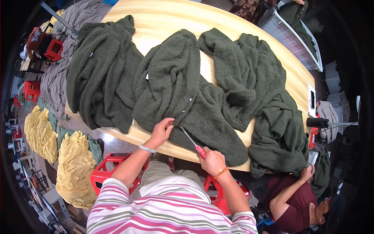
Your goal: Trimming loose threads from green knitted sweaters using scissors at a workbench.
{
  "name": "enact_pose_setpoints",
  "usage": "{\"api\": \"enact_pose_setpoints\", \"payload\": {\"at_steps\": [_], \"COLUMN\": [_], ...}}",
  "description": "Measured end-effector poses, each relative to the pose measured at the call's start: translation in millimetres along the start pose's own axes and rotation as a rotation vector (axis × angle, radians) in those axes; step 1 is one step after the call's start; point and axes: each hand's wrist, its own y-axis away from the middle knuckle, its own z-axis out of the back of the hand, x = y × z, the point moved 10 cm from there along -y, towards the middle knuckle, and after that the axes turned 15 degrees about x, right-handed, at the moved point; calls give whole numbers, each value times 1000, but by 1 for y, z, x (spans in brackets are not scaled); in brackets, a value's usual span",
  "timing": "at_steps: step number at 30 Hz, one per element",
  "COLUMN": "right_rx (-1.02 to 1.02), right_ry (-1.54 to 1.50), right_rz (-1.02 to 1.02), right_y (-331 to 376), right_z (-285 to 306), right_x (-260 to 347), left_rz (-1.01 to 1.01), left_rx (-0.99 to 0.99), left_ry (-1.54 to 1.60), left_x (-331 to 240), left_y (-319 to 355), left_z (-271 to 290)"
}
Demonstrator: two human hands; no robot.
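At the table's near edge: left hand point(161, 132) pinches the soft, limp fleece garment point(183, 97); right hand point(210, 160) grips pink-handled snips point(193, 143).

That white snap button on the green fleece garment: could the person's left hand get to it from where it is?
Probably yes. The left hand pinches the green fleece garment just below the white snap button, with only bare fleece between them.

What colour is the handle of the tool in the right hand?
Pink: the tool in the right hand, head view.
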Motion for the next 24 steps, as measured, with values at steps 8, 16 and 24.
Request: {"api": "enact_pose_setpoints", "payload": {"at_steps": [8, 16, 24], "right_rx": [121, 49, -145], "right_ry": [36, -116, -245], "right_rz": [38, 70, -97], "right_y": [11, 5, 14], "right_z": [-29, -6, 44], "right_x": [6, -21, -78], "left_rz": [-61, 176, -44], "left_rx": [-103, 103, -893], "left_ry": [-272, 449, 251], "left_x": [-9, -4, -12], "left_y": [28, -5, 49], "left_z": [-4, 33, 423]}}
